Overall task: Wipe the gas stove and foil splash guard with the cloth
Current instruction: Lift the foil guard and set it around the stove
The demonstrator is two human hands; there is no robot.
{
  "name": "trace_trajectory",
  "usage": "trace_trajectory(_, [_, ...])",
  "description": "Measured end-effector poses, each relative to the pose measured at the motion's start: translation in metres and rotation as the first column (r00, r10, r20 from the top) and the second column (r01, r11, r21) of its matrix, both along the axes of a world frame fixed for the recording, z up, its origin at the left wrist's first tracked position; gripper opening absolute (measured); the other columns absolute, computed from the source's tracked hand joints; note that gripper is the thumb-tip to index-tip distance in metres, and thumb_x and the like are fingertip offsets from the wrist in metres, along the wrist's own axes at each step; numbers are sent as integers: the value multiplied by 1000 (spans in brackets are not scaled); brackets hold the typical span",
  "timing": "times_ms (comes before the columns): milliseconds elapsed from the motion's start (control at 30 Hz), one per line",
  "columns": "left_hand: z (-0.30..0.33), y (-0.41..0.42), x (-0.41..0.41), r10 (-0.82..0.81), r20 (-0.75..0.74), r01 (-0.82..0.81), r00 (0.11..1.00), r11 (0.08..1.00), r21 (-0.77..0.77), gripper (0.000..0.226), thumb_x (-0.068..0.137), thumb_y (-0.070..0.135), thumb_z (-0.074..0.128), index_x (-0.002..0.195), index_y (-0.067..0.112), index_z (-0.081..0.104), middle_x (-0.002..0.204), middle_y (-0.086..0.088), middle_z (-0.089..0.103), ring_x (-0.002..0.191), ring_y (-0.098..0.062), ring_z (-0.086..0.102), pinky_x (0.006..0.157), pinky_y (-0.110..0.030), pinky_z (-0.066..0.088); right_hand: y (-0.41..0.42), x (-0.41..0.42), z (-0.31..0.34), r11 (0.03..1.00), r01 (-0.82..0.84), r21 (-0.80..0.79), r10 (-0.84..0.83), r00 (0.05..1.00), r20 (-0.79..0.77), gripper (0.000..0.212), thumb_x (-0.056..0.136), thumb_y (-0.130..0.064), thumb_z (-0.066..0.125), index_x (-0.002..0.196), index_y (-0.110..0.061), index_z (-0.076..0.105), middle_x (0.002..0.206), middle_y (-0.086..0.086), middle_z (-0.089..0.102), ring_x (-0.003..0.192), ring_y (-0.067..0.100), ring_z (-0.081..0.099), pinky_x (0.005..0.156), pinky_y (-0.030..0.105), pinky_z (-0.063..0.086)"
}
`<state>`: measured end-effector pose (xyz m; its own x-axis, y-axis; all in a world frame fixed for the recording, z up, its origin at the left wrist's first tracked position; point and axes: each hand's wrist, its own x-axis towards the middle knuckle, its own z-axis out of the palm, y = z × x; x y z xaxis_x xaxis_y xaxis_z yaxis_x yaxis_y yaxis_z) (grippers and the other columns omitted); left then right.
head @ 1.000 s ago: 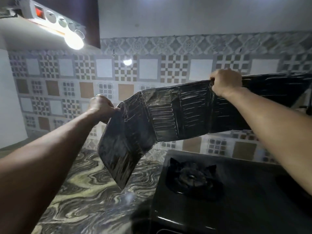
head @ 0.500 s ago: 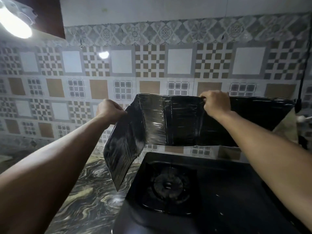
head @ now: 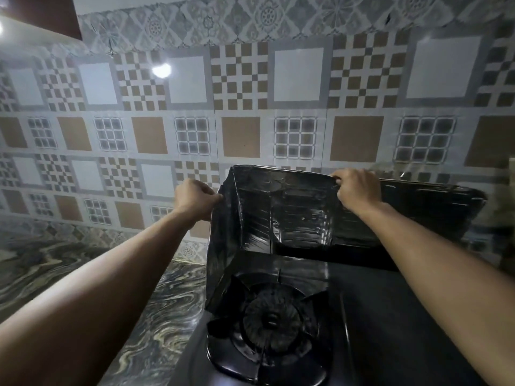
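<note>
Foil, dark and shiny with creases, is making up the splash guard (head: 281, 215), which is standing along the back of the gas stove (head: 390, 316) in front of the tiled wall (head: 250, 107). Its long axis is running left to right, roughly level, with the right end tipping slightly toward the right edge of the view. The left end is folding forward into a side panel that is angling down beside the burner (head: 270, 320), reaching toward the marbled counter (head: 156, 316).

Both hands are grasping the guard's top edge. The left hand (head: 195, 200) is pinching the upper left corner where the side panel is bending off, so that panel is hanging below and to the right of this hand. The right hand (head: 358, 188) is curling over the top rim farther along, with the back panel stretching between the two hands and continuing past the right hand toward the far right. The guard's lower edge is sitting close to the stove top; whether it is touching is hard to tell.
</note>
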<state>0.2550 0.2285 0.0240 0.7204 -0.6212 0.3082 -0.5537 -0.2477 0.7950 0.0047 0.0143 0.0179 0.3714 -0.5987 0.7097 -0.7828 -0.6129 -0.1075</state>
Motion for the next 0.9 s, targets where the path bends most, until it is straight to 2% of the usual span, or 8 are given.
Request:
trace_trajectory(133, [5, -6, 8, 76, 134, -66, 988, 995, -73, 11, 80, 15, 74, 78, 4, 76, 78, -9, 73, 72, -21, 69, 71, -35, 60, -8, -1, 10, 997, 14, -82, -11, 999, 41, 27, 81, 2, 59, 93, -15, 76, 82, 15, 73, 79, 35, 64, 71, 35, 41])
trace_trajectory(267, [-3, -10, 8, 34, 105, -39, 994, 998, 46, 8, 81, 12, 74, 80, 4, 75, 77, -9, 72, 59, -16, 64, 44, -20, 52, -13, 3, 2, 999, 47, -21, -48, 997, -61, 26, 80, 1, 59, 93, -16, 74, 88, 15, 71, 84, 35, 63, 74, 37, 45])
trace_trajectory(367, [-14, -13, 8, 8, 89, -19, 996, 992, 126, 7, 80, 8, 75, 82, 1, 76, 79, -11, 73, 59, -16, 65, 46, -20, 51, -16, 3, -14, 989, 77, 125, -56, 985, -162, 28, 81, 1, 59, 96, -18, 73, 97, 12, 70, 92, 34, 63, 78, 38, 47])
trace_trajectory(500, [-26, -14, 8, 2, 25, -6, 1000, 988, 153, 8, 79, 9, 75, 72, 3, 74, 59, -7, 66, 37, -10, 55, 34, -17, 41, -22, 1, -31, 949, 55, 310, 10, 979, -204, 23, 83, 0, 58, 92, -15, 72, 98, 14, 68, 84, 33, 60, 72, 35, 48])
trace_trajectory(567, [-27, -14, 10, -3, -16, 5, 1000, 988, 153, 13, 79, 16, 75, 70, 6, 73, 61, -7, 68, 41, -10, 57, 39, -20, 44, -24, 1, -34, 940, 43, 339, 27, 980, -198, 21, 84, 0, 59, 91, -14, 71, 99, 15, 67, 84, 34, 60, 72, 36, 50])
trace_trajectory(700, [-27, -12, 5, -73, -235, 121, 969, 972, 201, 29, 86, 29, 70, 88, 0, 69, 81, -11, 70, 67, -20, 64, 59, -29, 56, -27, 5, -36, 919, 7, 394, 68, 982, -176, 27, 89, -11, 64, 115, -14, 67, 114, 16, 65, 99, 34, 61, 83, 38, 50])
trace_trajectory(800, [-27, -9, -2, -169, -368, 252, 914, 948, 192, 27, 98, 21, 52, 96, -4, 64, 80, -10, 64, 67, -17, 61, 50, -23, 47, -28, 10, -36, 907, -32, 420, 91, 988, -122, 15, 91, -13, 63, 102, -10, 71, 104, 15, 69, 89, 31, 61, 81, 36, 50])
trace_trajectory(900, [-25, -12, -3, -190, -356, 271, 915, 942, 196, 26, 100, 16, 47, 94, -5, 61, 81, -14, 60, 68, -21, 58, 58, -26, 48, -27, 17, -37, 897, -107, 429, 147, 987, -62, 15, 90, -14, 64, 102, -11, 74, 100, 12, 72, 87, 27, 62, 82, 33, 49])
